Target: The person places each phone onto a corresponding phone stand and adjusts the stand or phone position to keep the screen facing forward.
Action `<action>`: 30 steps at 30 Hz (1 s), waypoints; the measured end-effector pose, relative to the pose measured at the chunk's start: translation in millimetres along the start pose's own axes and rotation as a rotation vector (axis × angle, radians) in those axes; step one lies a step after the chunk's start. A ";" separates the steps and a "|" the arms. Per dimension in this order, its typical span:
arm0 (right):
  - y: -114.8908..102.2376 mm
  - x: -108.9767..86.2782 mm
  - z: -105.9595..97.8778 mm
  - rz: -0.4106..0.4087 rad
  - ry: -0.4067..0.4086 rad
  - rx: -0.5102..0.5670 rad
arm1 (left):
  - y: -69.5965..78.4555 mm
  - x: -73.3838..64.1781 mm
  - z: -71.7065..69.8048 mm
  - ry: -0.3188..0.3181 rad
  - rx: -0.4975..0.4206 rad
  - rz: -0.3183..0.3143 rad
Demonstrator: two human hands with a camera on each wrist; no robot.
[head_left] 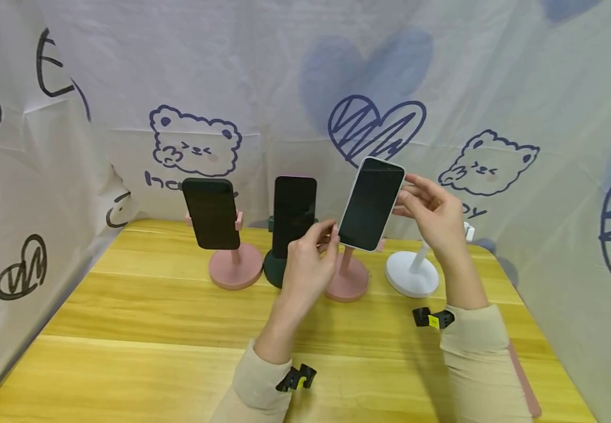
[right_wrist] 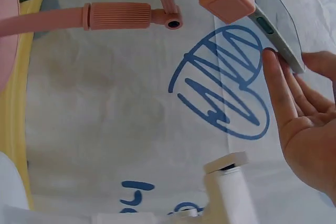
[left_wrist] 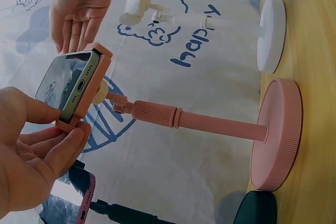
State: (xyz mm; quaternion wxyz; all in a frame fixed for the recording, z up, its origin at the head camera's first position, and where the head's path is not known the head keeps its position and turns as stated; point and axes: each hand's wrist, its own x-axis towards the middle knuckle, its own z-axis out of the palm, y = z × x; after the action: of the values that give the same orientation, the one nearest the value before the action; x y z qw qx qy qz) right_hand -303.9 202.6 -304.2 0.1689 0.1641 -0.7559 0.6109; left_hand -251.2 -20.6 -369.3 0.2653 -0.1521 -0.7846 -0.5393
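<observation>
A smartphone point(head_left: 372, 204) with a pale frame and dark screen leans tilted in the clamp point(right_wrist: 228, 1) of a pink phone stand point(head_left: 346, 281). At its lower left corner my left hand point(head_left: 311, 258) pinches the edge, thumb in front and fingers behind, beside the clamp's end. My right hand point(head_left: 435, 214) holds the opposite edge near the top, the thumb point(right_wrist: 320, 64) on the screen side and the fingers point(right_wrist: 278, 87) at the back. The left wrist view shows the stand's ribbed collar point(left_wrist: 154, 114) and its round base point(left_wrist: 275, 135).
To the left, a black phone point(head_left: 211, 214) sits in another pink stand point(head_left: 235, 268), and a second dark phone point(head_left: 294, 205) in a dark green stand point(head_left: 272, 269). A white stand point(head_left: 412, 274) is on the right. Behind the wooden table point(head_left: 178, 335) hangs a printed cloth point(head_left: 279, 76).
</observation>
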 end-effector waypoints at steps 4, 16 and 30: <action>-7.1 4.0 1.9 -0.001 -0.016 -0.063 | -0.8 0.7 -0.2 -0.033 0.056 -0.018; -23.9 11.7 10.1 -0.013 -0.075 -0.325 | 0.3 -2.6 2.7 -0.097 0.146 -0.039; -29.5 16.9 17.5 0.025 -0.124 -0.336 | 0.3 -3.8 2.4 -0.128 -0.076 -0.270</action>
State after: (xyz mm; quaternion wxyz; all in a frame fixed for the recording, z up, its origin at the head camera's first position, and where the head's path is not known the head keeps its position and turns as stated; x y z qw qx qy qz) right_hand -306.5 178.9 -274.3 0.1396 0.1616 -0.8581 0.4669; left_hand -248.5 -18.1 -371.9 0.1340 -0.0894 -0.7922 -0.5886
